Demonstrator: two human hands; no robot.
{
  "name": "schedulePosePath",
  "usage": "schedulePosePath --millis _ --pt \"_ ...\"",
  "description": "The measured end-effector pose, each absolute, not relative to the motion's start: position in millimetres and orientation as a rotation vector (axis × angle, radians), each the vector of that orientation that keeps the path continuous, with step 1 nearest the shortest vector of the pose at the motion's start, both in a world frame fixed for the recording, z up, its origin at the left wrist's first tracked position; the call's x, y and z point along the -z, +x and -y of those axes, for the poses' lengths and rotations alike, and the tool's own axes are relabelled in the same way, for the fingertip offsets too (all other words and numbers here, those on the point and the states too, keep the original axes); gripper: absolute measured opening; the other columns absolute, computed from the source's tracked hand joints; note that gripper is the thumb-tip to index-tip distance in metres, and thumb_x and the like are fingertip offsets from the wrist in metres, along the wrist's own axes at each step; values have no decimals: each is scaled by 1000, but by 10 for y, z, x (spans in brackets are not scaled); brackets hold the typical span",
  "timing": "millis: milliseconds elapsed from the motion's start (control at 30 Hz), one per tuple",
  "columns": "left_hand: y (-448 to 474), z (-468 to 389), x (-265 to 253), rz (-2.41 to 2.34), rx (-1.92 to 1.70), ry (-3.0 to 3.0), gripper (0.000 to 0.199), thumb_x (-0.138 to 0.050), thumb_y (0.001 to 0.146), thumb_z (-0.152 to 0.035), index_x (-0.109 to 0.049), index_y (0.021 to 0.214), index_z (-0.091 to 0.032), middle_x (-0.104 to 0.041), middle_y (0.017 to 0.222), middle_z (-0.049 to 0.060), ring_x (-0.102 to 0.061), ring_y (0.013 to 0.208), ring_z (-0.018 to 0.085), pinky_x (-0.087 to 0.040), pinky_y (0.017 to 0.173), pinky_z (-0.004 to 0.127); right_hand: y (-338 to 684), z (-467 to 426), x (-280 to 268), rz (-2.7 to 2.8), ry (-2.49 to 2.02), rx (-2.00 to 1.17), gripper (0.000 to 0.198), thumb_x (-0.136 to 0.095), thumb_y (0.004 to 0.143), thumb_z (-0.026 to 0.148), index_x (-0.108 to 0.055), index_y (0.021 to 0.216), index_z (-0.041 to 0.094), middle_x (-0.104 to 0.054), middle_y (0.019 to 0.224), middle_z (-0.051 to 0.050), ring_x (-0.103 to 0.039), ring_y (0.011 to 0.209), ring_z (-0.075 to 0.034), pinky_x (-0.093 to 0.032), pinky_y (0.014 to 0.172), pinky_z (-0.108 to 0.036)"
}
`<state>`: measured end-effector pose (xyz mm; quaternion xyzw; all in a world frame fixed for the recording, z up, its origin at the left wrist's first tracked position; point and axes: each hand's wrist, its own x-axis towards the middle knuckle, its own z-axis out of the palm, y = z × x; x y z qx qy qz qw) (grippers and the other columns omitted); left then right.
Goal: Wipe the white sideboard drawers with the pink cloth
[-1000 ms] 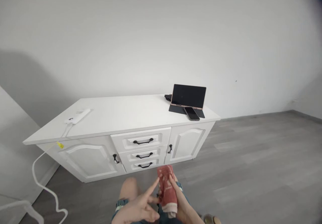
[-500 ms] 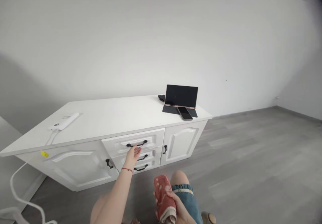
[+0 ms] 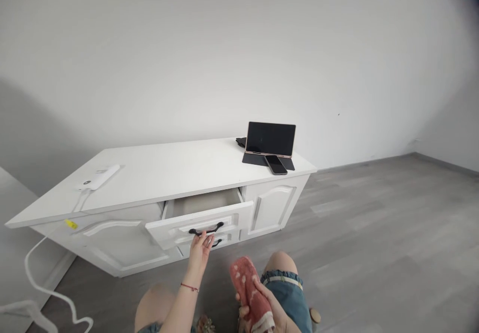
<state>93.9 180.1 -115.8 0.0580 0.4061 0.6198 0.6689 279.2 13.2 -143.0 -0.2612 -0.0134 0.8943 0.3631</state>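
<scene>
The top drawer (image 3: 172, 230) of a white cabinet (image 3: 277, 205) stands pulled partway out. My left hand (image 3: 201, 253) has its fingers hooked on that drawer's black handle (image 3: 215, 229). Part of the drawer's inside shows pale, and the front panel hides the rest. In my right hand (image 3: 272, 303) is a folded red towel (image 3: 247, 279) with white patches and a white edge, held over my lap by my right knee. The right fingers are wrapped round it and partly hidden.
On the cabinet top, a tablet (image 3: 270, 138) leans on a dark stand behind a phone (image 3: 276, 165). A white power strip (image 3: 98, 177) lies at the left, and its white cable (image 3: 50, 299) hangs down. Grey floor (image 3: 374, 238) stretches to the right.
The top drawer was shut and has come out toward me, with my left hand on its handle. My right hand still holds the towel, moved slightly right.
</scene>
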Motion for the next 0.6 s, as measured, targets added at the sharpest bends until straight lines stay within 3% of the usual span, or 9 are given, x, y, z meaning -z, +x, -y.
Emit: schedulePosePath --millis 133,333,500,600 --pt "931 -1591 1165 -911 -1402 141 21 -64 76 0 -59 65 -18 -72 65 -1 -72 66 14 -61 77 31 2771 -96 1397 -26 -621 -2361 50 -66 74 64 -67 83 15 -61 64 -3 -57 59 -11 -40 53 -20" --pt "975 -1299 1168 -956 -1379 158 15 -61 75 -6 -69 67 -15 -77 70 7 -74 71 16 -60 70 26 2752 -98 1449 264 -650 -2402 57 -76 58 66 -69 81 14 -65 73 -9 -57 60 -15 -42 57 -26" --pt "973 -1050 1280 -943 -1422 158 2 -73 66 -15 -73 68 -15 -77 71 6 -73 68 18 -60 67 26 2713 -157 1061 434 -643 -2319 51 -82 53 59 -70 77 16 -64 71 -8 -56 66 -15 -42 60 -26" --pt "950 -933 1318 -941 -1429 127 8 -77 61 -16 -74 69 -15 -77 69 5 -71 63 17 -59 62 25 2688 -215 763 521 -608 -2253 50 -85 51 57 -72 80 18 -64 72 -7 -53 65 -16 -41 58 -28"
